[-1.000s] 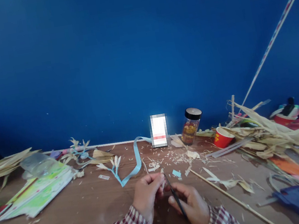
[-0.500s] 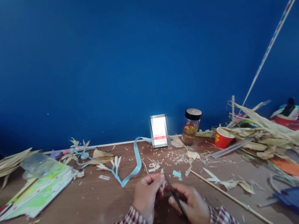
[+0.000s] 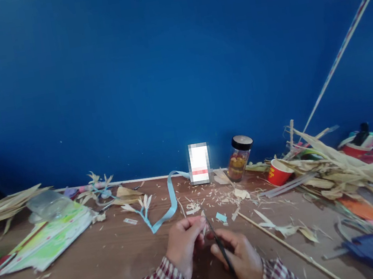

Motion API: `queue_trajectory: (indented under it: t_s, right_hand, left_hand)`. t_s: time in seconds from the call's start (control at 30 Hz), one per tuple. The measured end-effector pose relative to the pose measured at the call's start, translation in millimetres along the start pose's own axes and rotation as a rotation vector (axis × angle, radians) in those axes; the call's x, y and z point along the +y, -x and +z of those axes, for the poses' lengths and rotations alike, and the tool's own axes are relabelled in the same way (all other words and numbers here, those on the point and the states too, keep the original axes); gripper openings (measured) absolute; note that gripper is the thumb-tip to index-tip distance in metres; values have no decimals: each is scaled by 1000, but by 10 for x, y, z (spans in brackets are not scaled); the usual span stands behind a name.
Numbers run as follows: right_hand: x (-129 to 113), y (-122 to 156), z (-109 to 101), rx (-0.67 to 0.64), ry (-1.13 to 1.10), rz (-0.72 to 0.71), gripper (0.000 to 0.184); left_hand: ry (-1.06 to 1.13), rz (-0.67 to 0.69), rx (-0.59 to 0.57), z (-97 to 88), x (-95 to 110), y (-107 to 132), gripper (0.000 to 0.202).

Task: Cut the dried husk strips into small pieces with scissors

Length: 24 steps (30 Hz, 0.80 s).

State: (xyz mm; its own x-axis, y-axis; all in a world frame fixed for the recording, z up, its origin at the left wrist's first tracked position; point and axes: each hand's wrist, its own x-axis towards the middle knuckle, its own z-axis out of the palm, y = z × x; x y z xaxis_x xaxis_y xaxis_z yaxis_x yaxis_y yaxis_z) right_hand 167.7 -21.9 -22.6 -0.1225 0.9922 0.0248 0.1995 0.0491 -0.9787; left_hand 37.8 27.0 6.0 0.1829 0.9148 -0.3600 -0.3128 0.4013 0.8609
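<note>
My left hand (image 3: 185, 241) pinches a small pale strip of dried husk (image 3: 204, 221) between thumb and fingers, its tip poking up above them. Dark scissors (image 3: 220, 245) lie in my right hand (image 3: 240, 253), with the blades pointing up and away along the strip's right side. Whether the blades touch the strip is too small to tell. The two hands almost meet over the brown table (image 3: 122, 267). Just beyond them lie pale trimmings (image 3: 193, 206) and a light blue scrap (image 3: 221, 217).
A blue ribbon (image 3: 172, 198) bound to pale husk petals (image 3: 144, 204) lies ahead. Behind stand a blurred white object (image 3: 199, 163) and a lidded jar (image 3: 238, 159). Rightward are a red cup (image 3: 278, 172), a thin stick (image 3: 291, 245), husks (image 3: 352, 160) and a blue glue gun (image 3: 370, 249).
The hands hold nearly the same pose, with the scissors still beside the husk strip. The whole view has shifted very slightly.
</note>
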Motion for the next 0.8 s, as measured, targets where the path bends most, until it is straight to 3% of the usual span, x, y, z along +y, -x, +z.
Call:
queue_trajectory:
  t_s: [0.4, 0.67, 0.8]
  right_hand:
    - [-3, -9, -6, 47, -10, 40, 28]
    - [87, -51, -1, 102, -135, 63, 30]
    - [13, -52, 25, 113, -146, 61, 26]
  left_hand:
    - [-12, 22, -17, -28, 16, -22, 21]
    - [58, -67, 15, -15, 58, -13, 19]
    - [8, 14, 15, -1, 114, 43, 19]
